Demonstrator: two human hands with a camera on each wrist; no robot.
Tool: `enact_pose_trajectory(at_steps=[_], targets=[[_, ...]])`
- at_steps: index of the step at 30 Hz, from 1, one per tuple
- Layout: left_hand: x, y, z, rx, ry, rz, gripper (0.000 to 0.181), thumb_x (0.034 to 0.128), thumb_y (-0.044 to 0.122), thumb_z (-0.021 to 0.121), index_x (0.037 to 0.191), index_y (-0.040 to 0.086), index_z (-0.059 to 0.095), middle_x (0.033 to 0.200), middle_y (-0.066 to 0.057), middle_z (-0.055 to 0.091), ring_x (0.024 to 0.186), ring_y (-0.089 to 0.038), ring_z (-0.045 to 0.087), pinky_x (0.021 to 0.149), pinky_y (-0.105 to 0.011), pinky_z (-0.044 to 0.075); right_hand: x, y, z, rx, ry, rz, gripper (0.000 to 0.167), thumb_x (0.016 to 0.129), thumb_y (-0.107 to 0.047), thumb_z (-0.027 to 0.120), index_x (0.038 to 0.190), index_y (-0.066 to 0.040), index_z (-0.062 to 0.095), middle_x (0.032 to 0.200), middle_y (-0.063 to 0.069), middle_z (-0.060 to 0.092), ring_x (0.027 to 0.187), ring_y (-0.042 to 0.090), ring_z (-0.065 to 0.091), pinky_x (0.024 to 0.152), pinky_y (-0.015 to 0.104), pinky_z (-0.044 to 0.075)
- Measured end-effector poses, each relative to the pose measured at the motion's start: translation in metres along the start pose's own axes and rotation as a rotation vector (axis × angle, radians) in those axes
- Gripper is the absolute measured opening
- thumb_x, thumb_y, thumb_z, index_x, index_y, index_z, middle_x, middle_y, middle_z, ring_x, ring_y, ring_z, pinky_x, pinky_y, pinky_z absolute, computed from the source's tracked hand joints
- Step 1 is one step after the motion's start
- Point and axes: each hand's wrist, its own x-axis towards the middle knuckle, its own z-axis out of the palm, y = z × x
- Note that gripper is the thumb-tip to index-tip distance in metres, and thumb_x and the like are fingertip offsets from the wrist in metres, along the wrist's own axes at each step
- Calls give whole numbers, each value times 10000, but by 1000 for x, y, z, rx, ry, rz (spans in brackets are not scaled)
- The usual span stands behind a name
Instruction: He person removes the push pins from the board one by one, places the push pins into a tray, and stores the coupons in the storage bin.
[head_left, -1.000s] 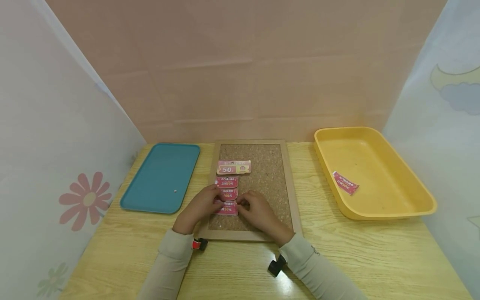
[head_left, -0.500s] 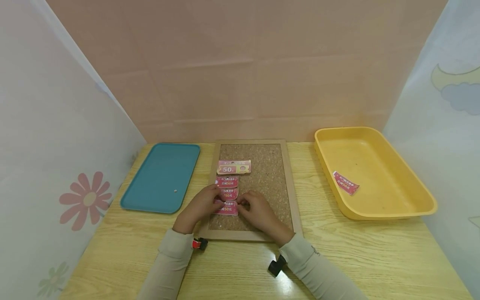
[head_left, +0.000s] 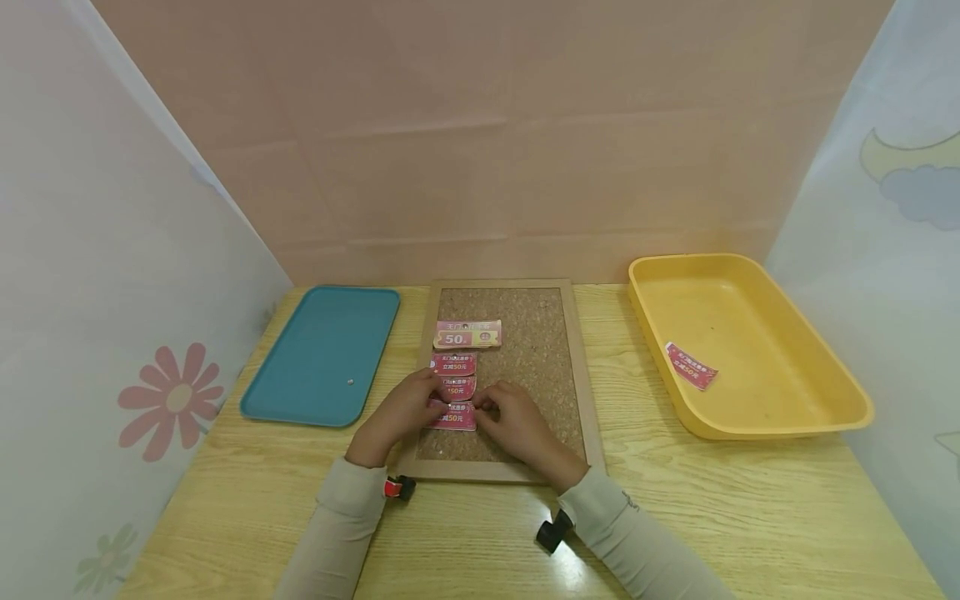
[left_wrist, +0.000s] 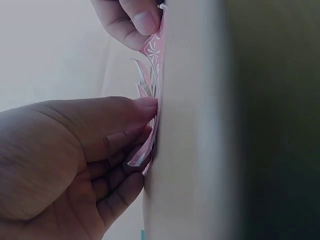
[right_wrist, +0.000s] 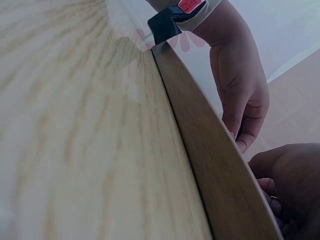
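On the framed corkboard (head_left: 525, 375) lie pink paper coupons, one below another along its left side. At the lowest coupon (head_left: 456, 418), both hands meet its upper part. My left hand (head_left: 405, 412) pinches it from the left; in the left wrist view, the thumb (left_wrist: 145, 107) lies on the paper with fingers beyond. From the right, my right hand (head_left: 517, 423) pinches its edge between thumb and curled fingers. A small pale dot, perhaps a pushpin (head_left: 450, 406), shows near the left fingertips. Above are the middle coupon (head_left: 459, 388), another pink coupon (head_left: 455, 364) and a pink-and-yellow one (head_left: 468, 334).
A blue tray (head_left: 322, 350) with one small white pin (head_left: 350, 382) stands left of the board. To the right is a deep yellow bin (head_left: 750, 333), a pink coupon (head_left: 692, 367) leaning inside its left wall. Everything rests on a wooden table (head_left: 750, 517).
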Motion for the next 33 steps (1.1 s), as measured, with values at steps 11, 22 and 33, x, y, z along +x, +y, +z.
enact_pose_trajectory(at_steps=[11,22,33], targets=[[1,1,0,21,-18,-19,88,854,133,751,879,112,668,905,16,553,888,-172,579,823,-362,492,-1,0,-1,9,-11,6,116,869,-200,739,974,-155,717,882,-99,590,828,79,542,755,300,467],[1,-1,3,34,-14,-21,100,856,142,755,874,114,661,892,24,546,874,-159,585,805,-345,501,-1,-1,-1,-1,-20,8,122,875,-205,732,984,-153,716,894,-89,598,833,84,545,756,304,468],[1,0,1,40,-5,-32,78,866,153,743,877,114,675,892,27,541,858,-156,571,795,-343,498,-1,-1,-1,-7,-15,12,117,878,-219,732,981,-167,714,883,-106,589,832,78,543,761,301,467]])
